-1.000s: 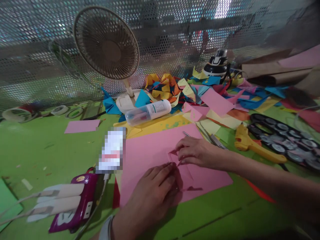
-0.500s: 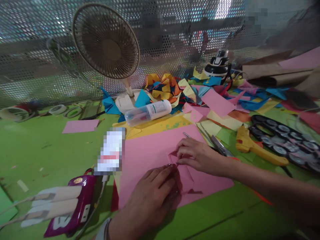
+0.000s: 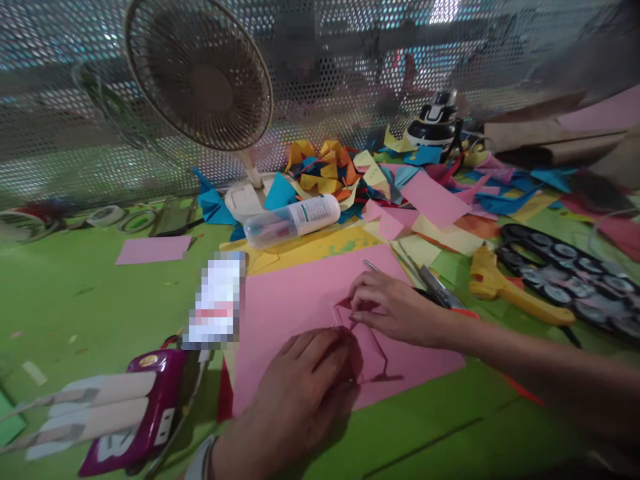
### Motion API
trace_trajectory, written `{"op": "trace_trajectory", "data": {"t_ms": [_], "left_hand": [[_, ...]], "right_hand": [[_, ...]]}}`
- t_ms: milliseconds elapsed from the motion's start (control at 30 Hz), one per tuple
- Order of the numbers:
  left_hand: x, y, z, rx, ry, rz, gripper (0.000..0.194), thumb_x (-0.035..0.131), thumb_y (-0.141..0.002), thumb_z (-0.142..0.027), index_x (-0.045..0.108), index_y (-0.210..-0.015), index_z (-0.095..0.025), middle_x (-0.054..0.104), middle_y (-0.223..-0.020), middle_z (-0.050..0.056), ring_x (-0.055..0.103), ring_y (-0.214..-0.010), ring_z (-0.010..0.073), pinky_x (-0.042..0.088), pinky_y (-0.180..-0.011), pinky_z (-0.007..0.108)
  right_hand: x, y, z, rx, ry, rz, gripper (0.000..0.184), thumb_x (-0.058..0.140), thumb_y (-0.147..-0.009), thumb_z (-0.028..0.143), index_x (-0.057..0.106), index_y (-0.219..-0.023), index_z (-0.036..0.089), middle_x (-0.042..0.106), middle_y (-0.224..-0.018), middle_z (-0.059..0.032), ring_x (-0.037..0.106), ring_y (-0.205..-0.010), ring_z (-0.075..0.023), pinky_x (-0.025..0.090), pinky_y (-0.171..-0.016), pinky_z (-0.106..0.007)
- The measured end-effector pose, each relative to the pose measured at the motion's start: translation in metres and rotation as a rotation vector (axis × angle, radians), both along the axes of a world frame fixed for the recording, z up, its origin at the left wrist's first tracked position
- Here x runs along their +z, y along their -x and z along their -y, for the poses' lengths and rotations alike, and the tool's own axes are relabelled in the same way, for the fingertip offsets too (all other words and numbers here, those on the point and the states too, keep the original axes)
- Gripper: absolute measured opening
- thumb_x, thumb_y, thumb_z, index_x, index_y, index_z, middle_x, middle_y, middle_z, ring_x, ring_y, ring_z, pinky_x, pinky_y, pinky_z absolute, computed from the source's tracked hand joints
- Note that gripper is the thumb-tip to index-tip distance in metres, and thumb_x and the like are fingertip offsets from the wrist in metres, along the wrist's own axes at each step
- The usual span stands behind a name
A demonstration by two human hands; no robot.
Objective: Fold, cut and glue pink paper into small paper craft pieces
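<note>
Nearest to me is the left hand (image 3: 305,380), palm down over the near left side of the folded pink paper (image 3: 371,348). Its fingers lie close together, but the thumb side is hidden, so I can't tell if that grip is pinching anything.

The folded piece itself is small, plain pink, pretty much the same colour as the big pink sheet (image 3: 280,300) it's sitting on. You can make out a straight slanting edge on the right, a thin shadow by its near corner, and a raised darker flap at the far end. The rest is covered by fingers.

The right hand (image 3: 393,307) comes in from the side, its grip closed, thumb and fingertips pinched on the far part of the fold. All this is on a green worktop (image 3: 440,427).

Further back: yellow glue gun (image 3: 520,297), clear-capped bottle (image 3: 293,221), messy heap of coloured paper (image 3: 330,177), then a fan (image 3: 210,87).
</note>
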State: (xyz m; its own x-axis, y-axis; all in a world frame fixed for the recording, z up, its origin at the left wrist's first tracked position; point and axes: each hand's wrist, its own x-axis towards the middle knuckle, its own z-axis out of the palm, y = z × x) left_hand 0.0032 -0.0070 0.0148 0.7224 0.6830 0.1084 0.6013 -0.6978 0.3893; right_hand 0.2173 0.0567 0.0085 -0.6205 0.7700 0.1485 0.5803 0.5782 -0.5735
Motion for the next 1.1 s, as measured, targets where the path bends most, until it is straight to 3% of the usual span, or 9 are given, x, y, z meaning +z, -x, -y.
{"op": "trace_trajectory", "data": {"t_ms": [100,333,867,1100], "left_hand": [[-0.0011,-0.0003,0.0009,0.016,-0.041,-0.035,0.037,0.052,-0.087,-0.028,0.05,-0.122,-0.016,0.054,-0.123,0.01,0.05,-0.107,0.0254,0.047,-0.09,0.044],[-0.0041,-0.005,0.0007,0.018,-0.116,-0.129,0.032,0.046,-0.088,-0.024,0.053,-0.118,-0.018,0.054,-0.12,0.008,0.05,-0.103,0.0257,0.046,-0.087,0.044],[-0.0078,-0.0082,0.0007,0.048,-0.116,-0.146,0.038,0.047,-0.086,-0.024,0.048,-0.124,-0.02,0.053,-0.119,0.006,0.048,-0.104,0.0245,0.043,-0.088,0.043],[-0.0102,-0.0082,0.0001,0.048,-0.137,-0.146,0.042,0.047,-0.087,-0.025,0.045,-0.128,-0.02,0.052,-0.121,0.008,0.047,-0.106,0.0257,0.042,-0.089,0.043]], "right_hand": [[0.0008,0.0016,0.0011,-0.018,0.009,0.019,0.01,0.055,-0.087,0.024,0.059,-0.081,0.017,0.057,-0.089,-0.0042,0.053,-0.088,-0.0167,0.04,-0.091,-0.039],[-0.002,0.0033,0.0009,-0.048,0.027,0.016,0.007,0.055,-0.085,0.022,0.056,-0.079,0.018,0.057,-0.089,-0.004,0.052,-0.087,-0.0176,0.04,-0.086,-0.039],[-0.0032,0.0037,-0.0016,-0.072,0.087,-0.048,0.001,0.055,-0.084,0.017,0.056,-0.084,0.018,0.058,-0.087,-0.0036,0.052,-0.086,-0.0175,0.041,-0.081,-0.035],[-0.0052,0.0035,-0.0035,-0.053,0.06,-0.048,0.002,0.055,-0.084,0.018,0.057,-0.083,0.018,0.058,-0.087,-0.0028,0.053,-0.087,-0.0169,0.038,-0.089,-0.038]]}}
